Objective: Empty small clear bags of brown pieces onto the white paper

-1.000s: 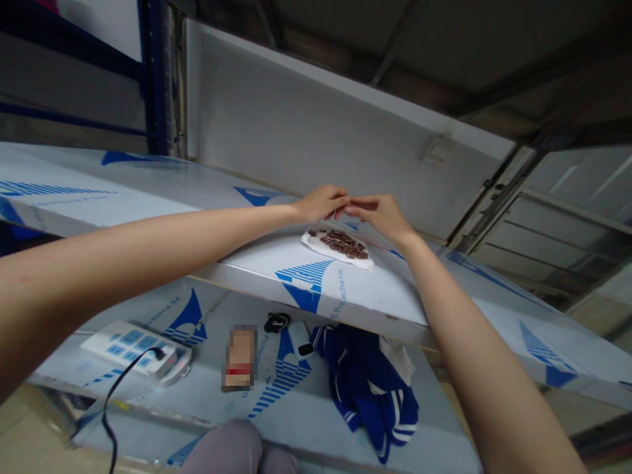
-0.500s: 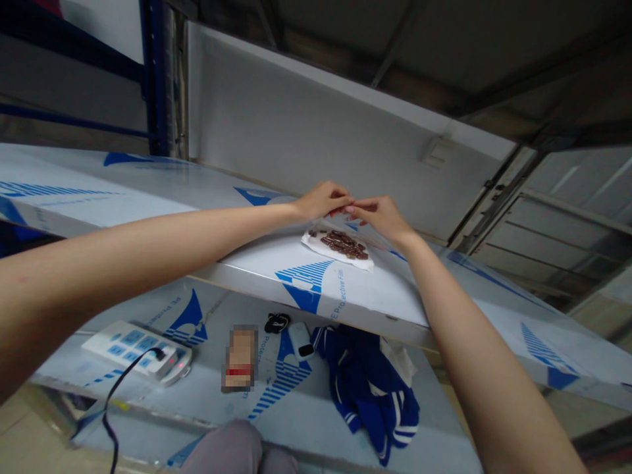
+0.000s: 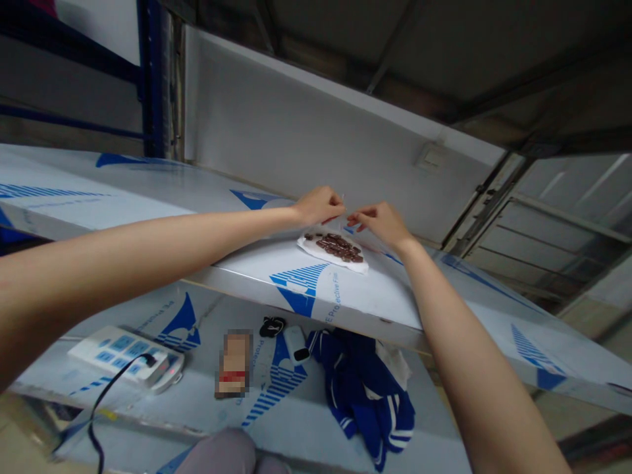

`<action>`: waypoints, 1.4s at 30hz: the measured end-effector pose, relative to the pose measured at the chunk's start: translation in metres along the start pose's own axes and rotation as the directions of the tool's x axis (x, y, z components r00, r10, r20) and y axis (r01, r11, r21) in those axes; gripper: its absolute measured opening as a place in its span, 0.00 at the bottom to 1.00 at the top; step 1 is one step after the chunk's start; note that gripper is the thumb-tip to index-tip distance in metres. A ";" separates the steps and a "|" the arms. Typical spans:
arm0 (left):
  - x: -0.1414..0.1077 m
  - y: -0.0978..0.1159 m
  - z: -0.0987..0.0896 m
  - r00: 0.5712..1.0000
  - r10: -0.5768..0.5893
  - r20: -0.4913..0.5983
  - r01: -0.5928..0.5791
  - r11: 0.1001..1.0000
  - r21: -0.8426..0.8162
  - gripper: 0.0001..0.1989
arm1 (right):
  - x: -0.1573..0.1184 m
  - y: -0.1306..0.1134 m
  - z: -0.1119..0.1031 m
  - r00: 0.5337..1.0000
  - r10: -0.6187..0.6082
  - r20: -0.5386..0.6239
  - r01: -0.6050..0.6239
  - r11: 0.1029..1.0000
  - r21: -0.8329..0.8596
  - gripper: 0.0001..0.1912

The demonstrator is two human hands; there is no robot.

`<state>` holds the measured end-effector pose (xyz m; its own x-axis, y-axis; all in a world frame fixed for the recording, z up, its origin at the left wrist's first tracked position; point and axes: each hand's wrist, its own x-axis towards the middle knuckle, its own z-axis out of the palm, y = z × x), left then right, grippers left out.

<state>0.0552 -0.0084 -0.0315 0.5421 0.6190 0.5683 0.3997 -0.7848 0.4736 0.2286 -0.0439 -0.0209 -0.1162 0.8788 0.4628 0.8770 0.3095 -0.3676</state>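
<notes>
A white sheet or clear bag (image 3: 332, 253) holding several dark brown pieces (image 3: 336, 247) lies on the upper shelf of a steel rack (image 3: 296, 289). My left hand (image 3: 318, 205) and my right hand (image 3: 380, 224) hang just above its far edge, fingertips close together and a small gap between them. Each hand's fingers are curled. A thin clear sliver shows near my left fingertips, perhaps plastic film, but it is too faint to tell whether either hand holds it.
The shelf is covered in film printed blue, with a white wall panel behind it. The lower shelf bears a white power strip (image 3: 123, 359) with a black cable, a pixelated box (image 3: 234, 364), a white device (image 3: 296, 343), and a blue-and-white garment (image 3: 363, 395).
My fingertips, nearly touching earlier, have drawn slightly apart, and my right hand has moved a little lower. The whole view has shifted slightly left.
</notes>
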 end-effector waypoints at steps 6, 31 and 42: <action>-0.003 0.003 -0.003 1.000 0.002 0.008 -0.001 0.999 -0.045 0.17 | -0.005 -0.008 -0.002 0.993 -0.102 0.053 0.086 0.964 0.252 0.12; 0.000 0.005 0.004 0.996 -0.017 -0.082 0.040 0.957 0.288 0.11 | 0.007 0.020 -0.001 0.988 -0.063 -0.138 0.072 0.996 0.061 0.05; -0.008 0.008 -0.003 0.970 0.219 -0.109 -0.145 0.874 0.463 0.32 | 0.003 0.003 0.002 0.989 -0.012 -0.150 0.060 0.945 0.322 0.08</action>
<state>0.0519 -0.0197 -0.0303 0.5327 0.4320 0.7277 0.6130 -0.7898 0.0201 0.2302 -0.0398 -0.0222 -0.0551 0.8108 0.5827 0.6712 0.4621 -0.5796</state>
